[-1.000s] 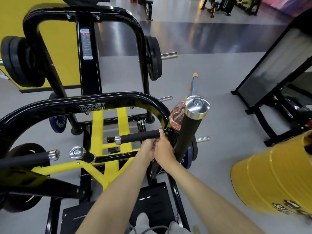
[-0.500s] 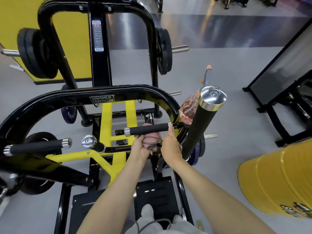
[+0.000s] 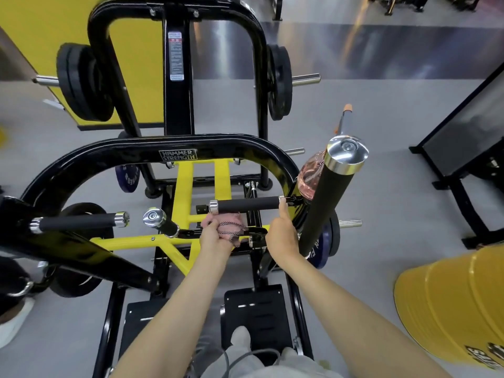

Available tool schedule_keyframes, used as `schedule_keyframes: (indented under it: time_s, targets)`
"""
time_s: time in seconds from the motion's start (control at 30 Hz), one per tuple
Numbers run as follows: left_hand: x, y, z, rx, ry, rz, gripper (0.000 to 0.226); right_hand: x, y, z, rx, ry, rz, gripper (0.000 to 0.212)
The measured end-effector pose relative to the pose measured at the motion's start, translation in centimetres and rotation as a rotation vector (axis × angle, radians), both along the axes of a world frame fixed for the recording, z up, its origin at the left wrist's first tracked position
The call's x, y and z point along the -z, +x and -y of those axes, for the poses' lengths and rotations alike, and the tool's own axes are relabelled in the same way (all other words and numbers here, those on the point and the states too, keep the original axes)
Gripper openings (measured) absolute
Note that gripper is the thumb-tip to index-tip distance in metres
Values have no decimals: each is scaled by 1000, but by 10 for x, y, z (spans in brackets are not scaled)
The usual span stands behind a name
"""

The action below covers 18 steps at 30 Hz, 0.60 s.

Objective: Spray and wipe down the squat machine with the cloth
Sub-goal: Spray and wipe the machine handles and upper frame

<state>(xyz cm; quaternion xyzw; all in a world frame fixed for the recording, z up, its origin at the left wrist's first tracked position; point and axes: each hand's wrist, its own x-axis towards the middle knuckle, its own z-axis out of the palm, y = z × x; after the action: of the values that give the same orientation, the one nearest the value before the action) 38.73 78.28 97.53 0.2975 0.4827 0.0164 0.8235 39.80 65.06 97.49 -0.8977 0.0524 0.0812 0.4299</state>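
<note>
Hands that sat pressed together under the short handle [image 3: 245, 204] a second ago are now apart. The left hand [image 3: 214, 237] alone grips the pink cloth [image 3: 231, 227], bunched in its curled fingers just below that handle's left end. The cloth was hidden between the hands then and is now in plain sight. The right hand [image 3: 281, 233] has let go of it and shifted right, one digit raised to touch the handle's right end. Its other fingers are hidden behind the back of the hand, so I cannot tell whether they are closed on anything. The spray bottle [image 3: 308, 175] hangs untouched on the squat machine [image 3: 177, 154], behind the long handle [image 3: 332, 197]. The cloth looks gathered and ready for a one-handed wipe of the short handle, with the right hand steadying it.
</note>
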Motion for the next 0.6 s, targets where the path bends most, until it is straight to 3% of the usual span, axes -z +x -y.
schedule_keyframes:
  time_s: [0.13,0.2,0.27,0.43,0.6]
  targets:
    - [-5,8,22,14,143,-70,9,-11,7,0,28,-157,23,49]
    - [-6,14,34,24,189,-107,14,-15,4,3,42,-157,38,34]
    - [-5,18,46,59,207,-126,20,-12,-3,3,37,-113,20,25]
    - [-9,23,67,293,239,-69,7,3,-22,6,99,104,-41,15]
    - [-14,36,73,427,137,-52,14,0,-35,11,181,252,-119,39]
